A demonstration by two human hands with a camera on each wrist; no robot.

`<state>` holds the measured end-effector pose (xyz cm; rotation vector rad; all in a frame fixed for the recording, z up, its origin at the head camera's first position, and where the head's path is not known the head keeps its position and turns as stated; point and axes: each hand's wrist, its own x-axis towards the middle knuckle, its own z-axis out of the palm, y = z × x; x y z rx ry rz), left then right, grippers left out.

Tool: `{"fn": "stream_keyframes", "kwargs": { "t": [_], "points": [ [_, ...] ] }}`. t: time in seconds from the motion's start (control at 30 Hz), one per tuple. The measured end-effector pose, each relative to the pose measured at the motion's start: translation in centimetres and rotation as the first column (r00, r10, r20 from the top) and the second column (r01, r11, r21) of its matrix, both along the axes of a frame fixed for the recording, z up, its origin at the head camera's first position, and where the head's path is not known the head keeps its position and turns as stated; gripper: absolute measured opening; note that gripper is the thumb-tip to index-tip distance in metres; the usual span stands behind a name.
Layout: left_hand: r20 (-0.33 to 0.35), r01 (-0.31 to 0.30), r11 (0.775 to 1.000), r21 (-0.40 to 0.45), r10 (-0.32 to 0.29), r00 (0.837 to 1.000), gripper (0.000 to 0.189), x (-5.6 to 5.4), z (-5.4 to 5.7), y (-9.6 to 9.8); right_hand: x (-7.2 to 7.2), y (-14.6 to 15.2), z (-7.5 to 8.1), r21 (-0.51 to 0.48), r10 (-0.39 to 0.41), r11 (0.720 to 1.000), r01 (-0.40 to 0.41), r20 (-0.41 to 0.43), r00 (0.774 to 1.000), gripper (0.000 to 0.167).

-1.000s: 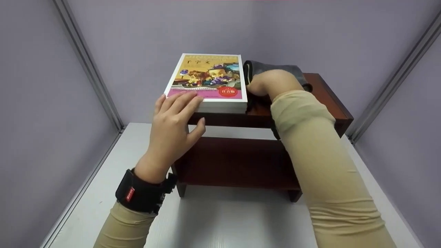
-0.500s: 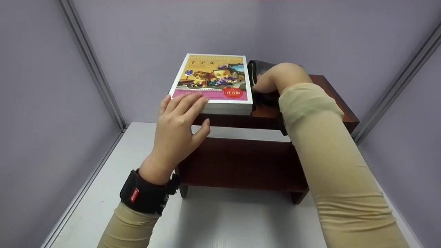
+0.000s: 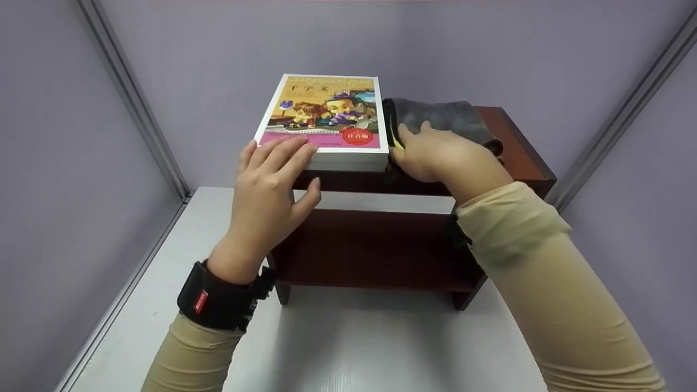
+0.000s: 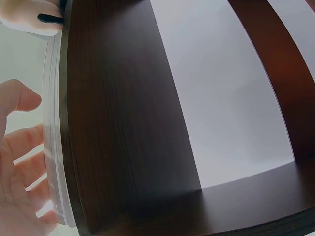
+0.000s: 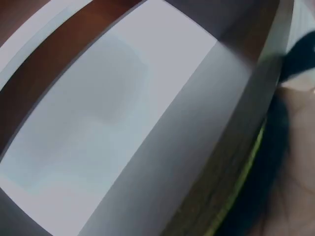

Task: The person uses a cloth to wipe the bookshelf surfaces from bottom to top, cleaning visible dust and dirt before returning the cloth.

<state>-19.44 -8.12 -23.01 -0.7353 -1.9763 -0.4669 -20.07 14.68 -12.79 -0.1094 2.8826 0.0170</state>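
In the head view, a thick book or stack with a cartoon cover lies on the left of a reddish-brown wooden shelf stand. My left hand rests its fingers along the front left of the cover, thumb apart; in the left wrist view its fingertips touch the white page edges. Beside the book lies a folded dark grey cloth with a yellow edge. My right hand is at its front left, thumb and fingers on either side of that edge. The palm meets dark cloth in the right wrist view.
The stand has a lower shelf and short legs on a white floor. Pale panel walls with metal corner posts close in at the sides and back. A black band sits round my left wrist.
My right wrist and forearm have swung right and down, baring more of the cloth and the fingers. The left hand stays on the book; the camera view shifts slightly.
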Motion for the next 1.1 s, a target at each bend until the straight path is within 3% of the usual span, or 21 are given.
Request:
{"fn": "stream_keyframes", "kwargs": {
  "t": [0.13, 0.23, 0.3, 0.33, 0.37, 0.43, 0.5, 0.57, 0.6, 0.67, 0.73, 0.77, 0.83, 0.97, 1.1],
  "points": [
    [0.023, 0.017, 1.000, 0.013, -0.018, 1.000, 0.040, 0.0, 0.0, 0.1, 1.2, 0.1, -1.2, -0.013, -0.026, 1.000, 0.025, -0.110, 0.994, 0.061],
    [0.034, 0.012, 1.000, 0.006, -0.012, 0.999, 0.041, -0.1, -0.1, 0.0, 2.0, 0.3, -2.4, -0.008, -0.037, 0.999, 0.036, -0.211, 0.977, 0.062],
    [0.036, 0.005, 1.000, -0.005, -0.005, 0.999, 0.041, 0.0, 0.0, 0.0, 2.6, 0.7, -3.6, 0.012, -0.015, 1.000, 0.020, -0.321, 0.947, 0.062],
    [0.036, 0.003, 1.000, -0.010, -0.002, 0.999, 0.041, 0.0, 0.0, 0.0, 2.9, 1.0, -4.2, 0.028, 0.008, 1.000, 0.003, -0.392, 0.920, 0.062],
    [0.037, 0.004, 1.000, -0.013, -0.003, 0.999, 0.041, 0.0, 0.0, 0.1, 3.2, 1.4, -4.9, 0.048, 0.038, 0.999, -0.018, -0.473, 0.880, 0.061],
    [0.035, 0.006, 1.000, -0.020, -0.005, 0.999, 0.041, 0.0, 0.2, 0.2, 3.8, 2.4, -6.4, 0.113, 0.128, 0.991, -0.071, -0.640, 0.758, 0.058],
    [0.028, 0.009, 0.999, -0.033, -0.008, 1.000, 0.041, -0.1, 0.3, 0.4, 4.1, 3.6, -7.6, 0.179, 0.219, 0.976, -0.126, -0.782, 0.584, 0.052],
    [0.022, 0.015, 0.999, -0.047, -0.014, 1.000, 0.041, -0.2, 0.5, 0.5, 4.3, 4.7, -8.4, 0.249, 0.297, 0.954, -0.169, -0.865, 0.403, 0.047],
    [0.020, 0.019, 0.998, -0.054, -0.018, 1.000, 0.041, -0.2, 0.5, 0.6, 4.4, 5.2, -8.6, 0.281, 0.328, 0.942, -0.184, -0.886, 0.328, 0.045],
    [0.018, 0.024, 0.998, -0.064, -0.023, 1.000, 0.042, -0.3, 0.6, 0.6, 4.7, 5.8, -8.9, 0.318, 0.361, 0.924, -0.212, -0.908, 0.212, 0.039],
    [0.023, 0.030, 0.997, -0.067, -0.028, 0.999, 0.042, -0.3, 0.6, 0.6, 5.1, 5.8, -9.2, 0.351, 0.388, 0.908, -0.228, -0.910, 0.143, 0.036],
    [0.023, 0.031, 0.997, -0.068, -0.029, 0.999, 0.042, -0.3, 0.6, 0.6, 5.4, 5.6, -9.5, 0.367, 0.402, 0.899, -0.238, -0.908, 0.116, 0.040],
    [0.021, 0.030, 0.997, -0.068, -0.028, 0.999, 0.042, -0.2, 0.5, 0.5, 6.1, 4.9, -10.1, 0.397, 0.430, 0.882, -0.256, -0.898, 0.090, 0.049],
    [-0.001, 0.022, 0.997, -0.077, -0.022, 1.000, 0.042, -0.3, 0.6, 0.6, 7.0, 3.9, -11.3, 0.433, 0.462, 0.871, -0.234, -0.883, 0.086, 0.052],
    [-0.010, 0.024, 0.996, -0.085, -0.024, 1.000, 0.042, -0.4, 0.7, 0.9, 7.0, 4.1, -11.6, 0.410, 0.432, 0.891, -0.194, -0.898, 0.087, 0.046]
  ]
}}
